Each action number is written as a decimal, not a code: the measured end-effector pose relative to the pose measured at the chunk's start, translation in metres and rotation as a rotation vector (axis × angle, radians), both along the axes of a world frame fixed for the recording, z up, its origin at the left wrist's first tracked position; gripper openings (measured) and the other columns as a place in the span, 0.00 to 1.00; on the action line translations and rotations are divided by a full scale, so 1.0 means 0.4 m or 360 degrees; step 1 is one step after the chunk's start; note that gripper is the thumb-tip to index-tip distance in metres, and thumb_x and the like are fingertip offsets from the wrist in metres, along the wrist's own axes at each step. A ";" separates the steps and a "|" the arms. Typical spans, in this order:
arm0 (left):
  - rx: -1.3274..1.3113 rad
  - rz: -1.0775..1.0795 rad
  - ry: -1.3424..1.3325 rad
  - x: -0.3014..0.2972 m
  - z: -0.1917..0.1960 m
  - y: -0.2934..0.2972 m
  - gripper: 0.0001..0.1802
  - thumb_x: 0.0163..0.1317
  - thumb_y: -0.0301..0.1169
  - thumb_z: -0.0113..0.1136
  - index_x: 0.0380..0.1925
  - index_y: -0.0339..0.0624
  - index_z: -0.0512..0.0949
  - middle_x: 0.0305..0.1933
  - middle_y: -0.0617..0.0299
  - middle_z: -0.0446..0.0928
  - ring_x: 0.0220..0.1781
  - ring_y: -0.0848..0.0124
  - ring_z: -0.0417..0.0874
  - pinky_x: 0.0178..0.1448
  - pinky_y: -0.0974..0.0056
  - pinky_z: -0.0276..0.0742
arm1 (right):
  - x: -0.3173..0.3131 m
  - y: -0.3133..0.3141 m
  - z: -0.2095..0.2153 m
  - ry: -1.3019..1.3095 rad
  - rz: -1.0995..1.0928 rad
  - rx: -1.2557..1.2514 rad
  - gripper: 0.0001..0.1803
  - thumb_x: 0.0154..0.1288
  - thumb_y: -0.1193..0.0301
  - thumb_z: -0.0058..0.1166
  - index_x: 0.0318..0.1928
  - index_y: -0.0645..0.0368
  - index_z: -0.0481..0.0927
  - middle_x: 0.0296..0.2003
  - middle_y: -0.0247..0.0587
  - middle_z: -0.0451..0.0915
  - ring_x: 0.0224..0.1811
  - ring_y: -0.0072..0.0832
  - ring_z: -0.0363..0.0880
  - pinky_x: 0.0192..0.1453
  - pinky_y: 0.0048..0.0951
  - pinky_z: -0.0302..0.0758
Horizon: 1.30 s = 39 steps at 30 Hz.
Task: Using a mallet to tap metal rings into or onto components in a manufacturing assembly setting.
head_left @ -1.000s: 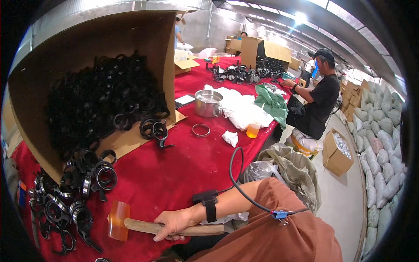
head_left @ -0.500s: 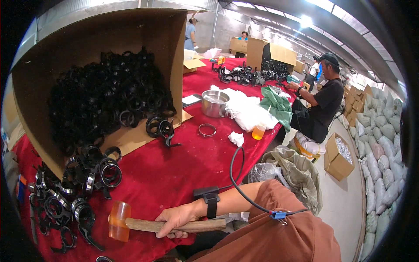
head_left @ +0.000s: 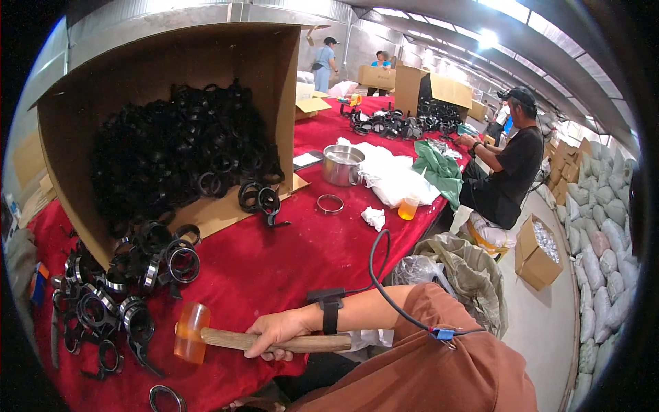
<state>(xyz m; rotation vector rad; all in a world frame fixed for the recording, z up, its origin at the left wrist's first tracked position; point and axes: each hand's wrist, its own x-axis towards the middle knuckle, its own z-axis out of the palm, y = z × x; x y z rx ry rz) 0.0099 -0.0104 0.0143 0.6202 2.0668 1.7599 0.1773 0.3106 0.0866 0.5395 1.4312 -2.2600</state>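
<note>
My right hand is closed round the wooden handle of a mallet with a translucent orange head. The mallet lies level, low over the red cloth, its head toward the left. Close to that head sits a loose pile of black clamp-like rings with shiny metal bands. A single metal-banded ring lies nearer to me at the bottom edge. My left hand is out of view.
A large tipped carton full of black rings stands at left on the red-covered table. Beyond are a metal cup, a metal ring, white plastic and an orange-filled cup. A cable crosses my right arm. A co-worker sits at right.
The view has shifted, so the table and carton appear slightly lower and to the right. More of the ring at the bottom edge shows. My right hand keeps its grip on the mallet.
</note>
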 end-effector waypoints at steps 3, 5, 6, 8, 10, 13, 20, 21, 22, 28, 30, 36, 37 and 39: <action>0.0164 0.0105 -0.0530 0.003 0.017 -0.016 0.17 0.66 0.29 0.42 0.50 0.27 0.69 0.45 0.49 0.72 0.42 0.65 0.73 0.46 0.63 0.69 | -0.016 -0.011 -0.005 -0.0009 0.0031 0.0014 0.18 0.58 0.61 0.57 0.41 0.56 0.66 0.20 0.28 0.66 0.15 0.14 0.64 0.16 0.18 0.62; 0.0439 0.0034 -0.0666 -0.011 0.050 0.039 0.19 0.66 0.36 0.46 0.43 0.28 0.73 0.42 0.53 0.73 0.39 0.67 0.72 0.46 0.63 0.70 | -0.007 0.003 0.009 -0.0008 -0.0032 0.0042 0.18 0.59 0.59 0.56 0.40 0.57 0.67 0.20 0.28 0.66 0.16 0.14 0.63 0.17 0.18 0.63; 0.0562 0.0122 -0.0763 0.005 0.051 0.043 0.18 0.66 0.37 0.47 0.42 0.30 0.73 0.42 0.54 0.73 0.38 0.67 0.72 0.46 0.63 0.70 | -0.014 0.000 0.005 -0.0031 -0.0043 0.0104 0.20 0.59 0.57 0.56 0.42 0.58 0.69 0.21 0.29 0.68 0.17 0.14 0.65 0.18 0.19 0.66; 0.0567 0.0318 -0.0734 0.011 0.000 0.016 0.20 0.67 0.39 0.40 0.51 0.35 0.68 0.49 0.60 0.71 0.49 0.67 0.74 0.53 0.63 0.71 | -0.003 -0.001 0.015 0.0047 0.0049 0.0174 0.23 0.60 0.51 0.51 0.44 0.57 0.74 0.23 0.30 0.71 0.19 0.16 0.68 0.19 0.20 0.69; 0.0531 0.0246 -0.0617 0.005 -0.010 0.031 0.16 0.66 0.34 0.45 0.45 0.31 0.71 0.32 0.61 0.73 0.33 0.75 0.73 0.41 0.68 0.73 | -0.013 0.023 -0.017 -0.0069 -0.0003 -0.0363 0.30 0.66 0.47 0.36 0.56 0.57 0.65 0.19 0.28 0.62 0.15 0.17 0.59 0.16 0.18 0.59; 0.0570 0.0053 -0.0607 0.002 -0.029 0.043 0.14 0.65 0.32 0.47 0.40 0.29 0.74 0.27 0.66 0.70 0.29 0.78 0.68 0.36 0.73 0.66 | 0.005 0.003 0.018 -0.0183 -0.0179 -0.0178 0.29 0.65 0.46 0.37 0.53 0.57 0.67 0.18 0.32 0.64 0.13 0.19 0.58 0.15 0.20 0.57; 0.0427 0.0014 -0.0458 0.008 -0.022 0.022 0.17 0.66 0.40 0.47 0.33 0.34 0.75 0.25 0.66 0.71 0.28 0.77 0.71 0.36 0.72 0.67 | 0.011 -0.115 0.050 0.0252 -0.0269 0.0853 0.21 0.68 0.63 0.40 0.56 0.62 0.64 0.23 0.36 0.71 0.19 0.19 0.70 0.21 0.19 0.68; 0.0467 -0.0002 -0.0475 0.012 -0.029 0.019 0.17 0.65 0.40 0.47 0.34 0.35 0.75 0.24 0.66 0.71 0.28 0.77 0.71 0.36 0.73 0.67 | 0.008 -0.135 0.049 0.0241 -0.0253 0.0857 0.21 0.68 0.63 0.40 0.56 0.62 0.64 0.23 0.36 0.71 0.19 0.19 0.70 0.21 0.19 0.68; 0.0474 0.0009 -0.0488 0.020 -0.034 0.019 0.17 0.65 0.40 0.47 0.34 0.35 0.75 0.24 0.66 0.71 0.28 0.77 0.71 0.36 0.73 0.67 | 0.002 -0.157 0.047 0.0363 -0.0250 0.0873 0.22 0.67 0.67 0.43 0.59 0.61 0.61 0.24 0.35 0.71 0.20 0.19 0.70 0.22 0.19 0.69; 0.0571 0.0113 -0.0476 0.003 -0.037 0.022 0.13 0.65 0.37 0.49 0.32 0.36 0.73 0.23 0.68 0.70 0.26 0.81 0.69 0.32 0.75 0.66 | -0.024 -0.276 0.055 0.0683 -0.0138 0.1612 0.33 0.58 0.78 0.53 0.64 0.59 0.57 0.37 0.45 0.76 0.27 0.22 0.75 0.31 0.23 0.73; 0.0582 0.0162 -0.0495 0.007 -0.035 0.028 0.13 0.65 0.37 0.49 0.31 0.38 0.73 0.23 0.69 0.70 0.25 0.82 0.68 0.30 0.76 0.65 | -0.032 -0.291 0.055 0.0989 -0.0158 0.1893 0.34 0.57 0.78 0.54 0.64 0.59 0.57 0.38 0.48 0.76 0.29 0.27 0.76 0.33 0.26 0.74; 0.0568 0.0164 -0.0511 0.008 -0.037 0.034 0.12 0.64 0.38 0.50 0.29 0.41 0.73 0.21 0.71 0.68 0.23 0.84 0.66 0.27 0.78 0.62 | 0.006 -0.298 -0.018 0.1169 0.0193 0.2363 0.37 0.53 0.77 0.57 0.64 0.57 0.57 0.25 0.50 0.71 0.25 0.45 0.72 0.31 0.39 0.71; 0.0550 0.0159 -0.0520 0.005 -0.040 0.033 0.13 0.65 0.38 0.50 0.28 0.41 0.73 0.21 0.71 0.68 0.23 0.84 0.66 0.26 0.78 0.61 | -0.001 -0.290 -0.009 0.1179 0.0204 0.2366 0.37 0.53 0.77 0.57 0.64 0.57 0.57 0.25 0.50 0.71 0.25 0.45 0.72 0.31 0.39 0.71; 0.0538 0.0109 -0.0494 -0.009 -0.037 0.033 0.13 0.64 0.38 0.50 0.28 0.41 0.73 0.21 0.71 0.68 0.23 0.84 0.65 0.27 0.77 0.61 | -0.019 -0.269 0.006 0.1270 0.0263 0.2347 0.37 0.53 0.77 0.56 0.64 0.58 0.57 0.25 0.50 0.71 0.25 0.44 0.73 0.30 0.38 0.71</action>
